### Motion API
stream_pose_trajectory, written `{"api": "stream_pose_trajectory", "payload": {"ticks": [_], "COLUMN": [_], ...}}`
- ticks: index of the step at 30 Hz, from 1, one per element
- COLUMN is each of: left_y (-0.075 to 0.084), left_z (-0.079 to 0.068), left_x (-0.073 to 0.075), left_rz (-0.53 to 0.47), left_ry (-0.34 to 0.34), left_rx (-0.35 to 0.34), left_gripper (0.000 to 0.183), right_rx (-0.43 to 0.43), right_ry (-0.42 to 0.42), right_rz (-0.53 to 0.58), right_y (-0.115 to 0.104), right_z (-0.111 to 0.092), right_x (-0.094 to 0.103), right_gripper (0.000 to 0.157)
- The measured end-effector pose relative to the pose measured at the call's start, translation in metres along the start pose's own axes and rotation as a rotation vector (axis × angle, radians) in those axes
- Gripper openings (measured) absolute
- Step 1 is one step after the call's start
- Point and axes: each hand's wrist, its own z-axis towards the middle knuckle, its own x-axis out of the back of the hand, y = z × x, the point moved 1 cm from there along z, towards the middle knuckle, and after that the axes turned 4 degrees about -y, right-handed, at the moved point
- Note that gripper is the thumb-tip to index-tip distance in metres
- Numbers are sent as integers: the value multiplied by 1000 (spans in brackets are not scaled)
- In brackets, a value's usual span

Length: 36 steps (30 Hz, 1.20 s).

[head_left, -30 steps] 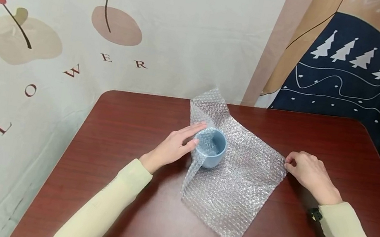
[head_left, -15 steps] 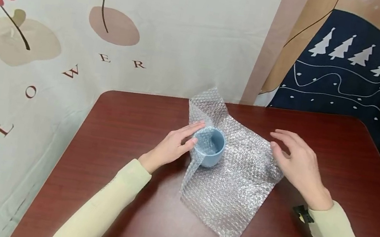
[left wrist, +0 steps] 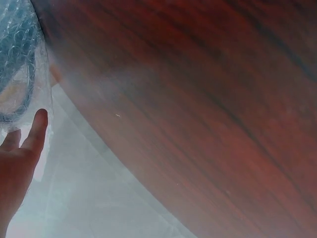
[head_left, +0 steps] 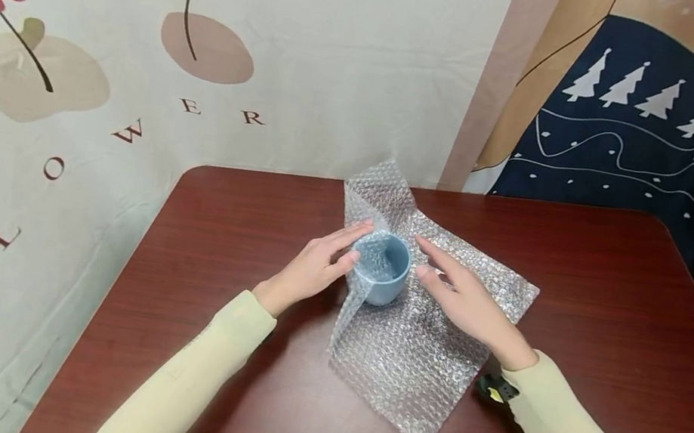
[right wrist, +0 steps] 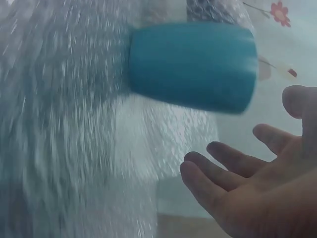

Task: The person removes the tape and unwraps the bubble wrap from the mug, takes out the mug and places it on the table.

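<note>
A blue cup (head_left: 384, 294) stands upright on a sheet of bubble wrap (head_left: 411, 369) in the head view. One flap of the sheet is folded up over the cup's left side and into its mouth. My left hand (head_left: 313, 261) rests extended fingers on that flap, against the cup's side. On the other side, my right hand (head_left: 467, 298) hovers over the sheet beside the cup, fingers spread and holding nothing. The right wrist view shows a gap between the cup (right wrist: 193, 67) and the right hand's fingers (right wrist: 208, 183).
The dark red wooden table (head_left: 214, 225) extends around the sheet on both sides. A pale printed cloth (head_left: 346, 55) hangs behind it, and a navy cloth with white trees (head_left: 642, 143) hangs at the right. The sheet's back corner reaches the table's far edge.
My right hand has let go of the sheet's right corner and moved left to beside the cup. That corner now lies loose. The left hand has stayed on the wrapped side.
</note>
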Motion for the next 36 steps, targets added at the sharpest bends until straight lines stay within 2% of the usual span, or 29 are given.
{"api": "stream_pose_trajectory", "payload": {"ticks": [6, 11, 17, 22, 28, 33, 36], "left_y": [-2, -1, 0, 0, 4, 6, 6], "left_z": [-1, -1, -1, 1, 0, -3, -5], "left_x": [1, 1, 0, 0, 0, 1, 1], "left_rz": [-4, -11, -16, -17, 28, 63, 47], "left_ry": [-3, -5, -5, -15, -25, -2, 14], "left_rx": [1, 12, 13, 13, 14, 24, 25], "left_gripper": [50, 50, 50, 51, 54, 57, 59], "right_rx": [18, 27, 18, 45, 63, 68, 63], "right_ry": [-15, -12, -1, -10, -18, -26, -30], "right_rz": [84, 109, 113, 107, 117, 126, 133], "right_y": [-4, -5, -3, -1, 1, 2, 2], "right_z": [11, 14, 14, 17, 18, 19, 19], "right_x": [-11, -15, -18, -18, -19, -19, -19], "right_gripper": [63, 61, 61, 61, 61, 60, 60]}}
